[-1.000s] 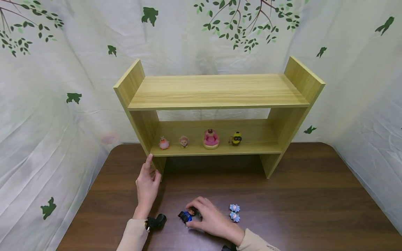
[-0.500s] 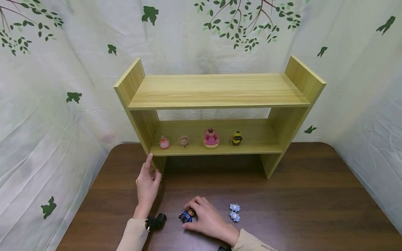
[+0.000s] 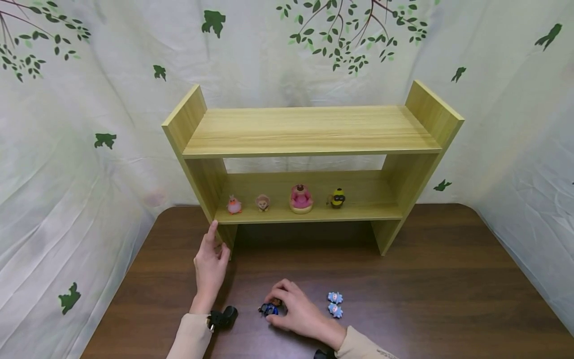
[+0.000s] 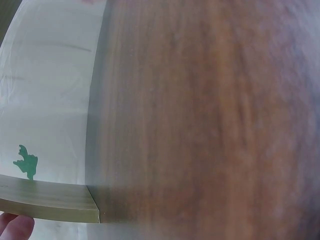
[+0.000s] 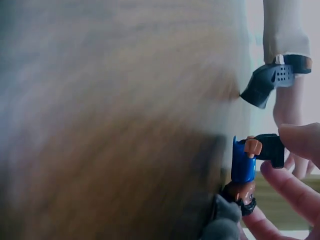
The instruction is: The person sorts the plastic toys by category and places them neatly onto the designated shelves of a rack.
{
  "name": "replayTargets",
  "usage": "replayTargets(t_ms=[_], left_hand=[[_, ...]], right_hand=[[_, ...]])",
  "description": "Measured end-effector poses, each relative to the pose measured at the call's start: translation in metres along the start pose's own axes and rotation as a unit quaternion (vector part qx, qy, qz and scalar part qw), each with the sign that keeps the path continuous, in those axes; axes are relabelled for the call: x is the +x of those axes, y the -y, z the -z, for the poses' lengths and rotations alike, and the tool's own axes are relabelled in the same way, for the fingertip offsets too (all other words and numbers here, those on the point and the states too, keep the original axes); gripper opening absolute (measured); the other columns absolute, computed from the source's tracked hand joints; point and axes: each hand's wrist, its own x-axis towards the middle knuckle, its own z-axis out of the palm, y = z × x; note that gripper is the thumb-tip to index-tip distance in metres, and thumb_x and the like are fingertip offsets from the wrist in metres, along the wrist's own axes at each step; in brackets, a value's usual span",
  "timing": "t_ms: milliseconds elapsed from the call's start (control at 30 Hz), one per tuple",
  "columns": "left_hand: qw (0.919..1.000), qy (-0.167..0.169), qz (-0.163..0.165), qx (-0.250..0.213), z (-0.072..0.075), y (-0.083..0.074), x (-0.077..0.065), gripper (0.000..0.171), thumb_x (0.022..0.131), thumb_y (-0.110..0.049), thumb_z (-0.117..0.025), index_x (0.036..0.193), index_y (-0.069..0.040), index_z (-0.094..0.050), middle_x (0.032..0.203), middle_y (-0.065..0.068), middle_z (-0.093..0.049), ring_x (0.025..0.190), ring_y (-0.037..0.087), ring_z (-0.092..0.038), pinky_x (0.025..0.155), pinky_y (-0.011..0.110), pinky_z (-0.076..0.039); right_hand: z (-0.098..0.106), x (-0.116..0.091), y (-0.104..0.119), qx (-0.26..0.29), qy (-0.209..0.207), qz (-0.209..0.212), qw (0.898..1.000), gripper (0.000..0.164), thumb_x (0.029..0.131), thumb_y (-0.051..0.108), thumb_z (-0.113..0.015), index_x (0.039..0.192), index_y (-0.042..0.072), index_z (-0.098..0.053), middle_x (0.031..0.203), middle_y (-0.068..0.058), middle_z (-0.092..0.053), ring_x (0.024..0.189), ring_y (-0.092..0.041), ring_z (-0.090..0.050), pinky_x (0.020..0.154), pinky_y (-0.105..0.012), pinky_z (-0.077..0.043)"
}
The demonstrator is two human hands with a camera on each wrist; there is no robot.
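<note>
My right hand [image 3: 299,311], low in the middle of the head view, has its thumb and fingers curled round a small toy figure [image 3: 271,309]. In the right wrist view the figure [image 5: 243,162] shows a blue body, dark legs between thumb and finger, and a dark-haired head lowest; a grey piece [image 5: 222,220] is beside the head. My left hand [image 3: 211,264] has its index finger straight against the lower left front corner of the wooden shelf [image 3: 309,130]. In the left wrist view its fingertips [image 4: 19,227] are right at a shelf panel's edge.
On the middle board stand a pink chick-like figure [image 3: 233,205], a small beige figure [image 3: 262,202], a pink bear figure [image 3: 301,199] and a yellow-and-black figure [image 3: 337,198]. Two pale-blue figures [image 3: 335,304] lie on the brown table [image 3: 430,289], right of my right hand.
My right hand moves slightly left, then back right, shifting and turning the toy figure a little between its fingers. The left hand stays at the shelf corner.
</note>
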Motion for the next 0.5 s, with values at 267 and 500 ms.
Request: replayTargets(t_ms=[267,500], left_hand=[[1.0000,0.007,0.003,-0.001,0.000,0.001,0.000,0.080,0.079,0.014,-0.058,0.147,-0.022,-0.035,0.089,0.014,-0.054,0.069,0.021,-0.057,0.051,0.035,-0.048],[0.9999,0.010,0.008,-0.001,0.000,0.002,0.000,0.081,0.079,0.014,-0.057,0.147,-0.024,-0.034,0.090,0.014,-0.054,0.068,0.021,-0.056,0.051,0.033,-0.047]], right_hand=[[0.013,0.000,-0.008,0.013,-0.002,-0.015,1.000,0.021,0.086,0.021,-0.070,0.106,0.017,-0.067,0.121,-0.005,-0.054,0.102,-0.012,-0.055,0.087,-0.029,-0.047],[0.024,0.001,-0.016,0.022,-0.014,-0.027,0.999,0.020,0.088,0.016,-0.067,0.107,0.012,-0.068,0.126,-0.010,-0.055,0.107,-0.018,-0.057,0.089,-0.032,-0.047]])
